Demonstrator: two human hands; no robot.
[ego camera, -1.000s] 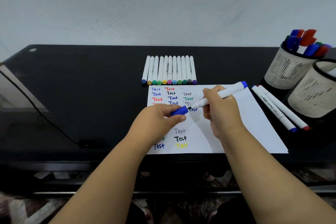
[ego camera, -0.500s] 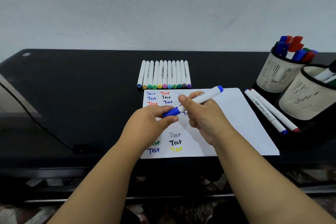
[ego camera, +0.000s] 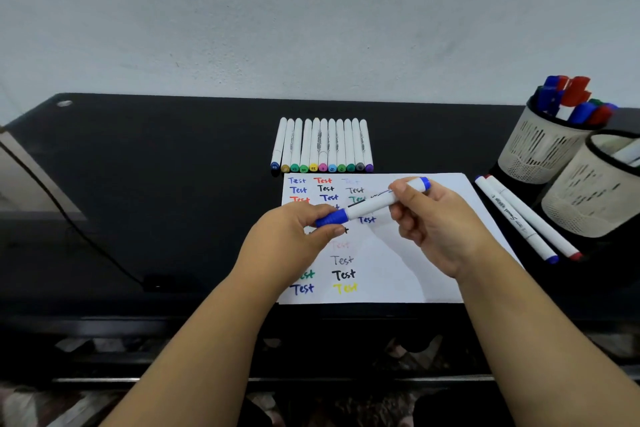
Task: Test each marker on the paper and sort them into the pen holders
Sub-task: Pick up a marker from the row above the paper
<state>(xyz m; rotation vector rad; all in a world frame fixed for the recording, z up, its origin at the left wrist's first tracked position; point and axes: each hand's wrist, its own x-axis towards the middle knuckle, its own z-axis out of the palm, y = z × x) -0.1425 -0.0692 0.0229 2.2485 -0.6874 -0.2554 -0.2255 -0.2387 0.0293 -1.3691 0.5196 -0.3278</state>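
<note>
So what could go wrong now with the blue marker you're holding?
The cap under the left hand may not be pushed fully on, so the blue marker in the right hand could dry out. Carrying it to the pen holders, a sleeve or arm might knock the two loose markers lying beside the paper.

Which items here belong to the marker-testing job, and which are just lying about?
Job: blue marker held by left hand and right hand; paper; marker row; two loose markers; pen holders.
Lying about: black cable.
</note>
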